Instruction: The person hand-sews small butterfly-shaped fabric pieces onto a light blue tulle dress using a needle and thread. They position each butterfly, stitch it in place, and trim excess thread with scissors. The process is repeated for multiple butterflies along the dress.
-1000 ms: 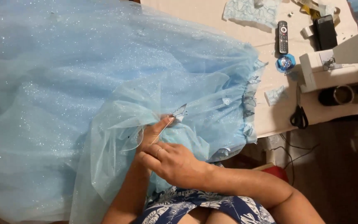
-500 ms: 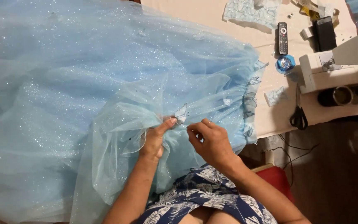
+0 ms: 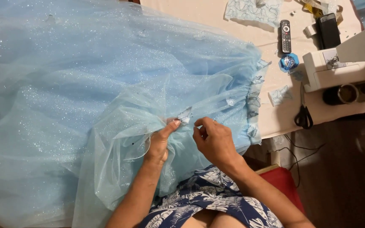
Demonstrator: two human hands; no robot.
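Observation:
A big light-blue glittery tulle skirt [image 3: 85,84] spreads over the table and my lap. My left hand [image 3: 160,141] pinches the tulle beside a small pale lace patch [image 3: 185,116] that lies on it. My right hand [image 3: 215,141] is just to the right of the patch, fingers curled and pinched together near the fabric; whether it holds a needle is too small to tell. Further small lace patches [image 3: 254,101] run along the gathered edge of the skirt.
A white sewing machine [image 3: 347,59] stands at the right of the table [image 3: 208,14]. Black scissors [image 3: 303,114], a remote control [image 3: 285,36], a black phone [image 3: 328,29], a small blue container [image 3: 289,62] and lace scraps [image 3: 252,9] lie nearby. Cables hang by the table edge.
My right hand has drawn away from my left hand, off to the right of the lace patch, and then stayed there. My left hand keeps its pinch on the tulle.

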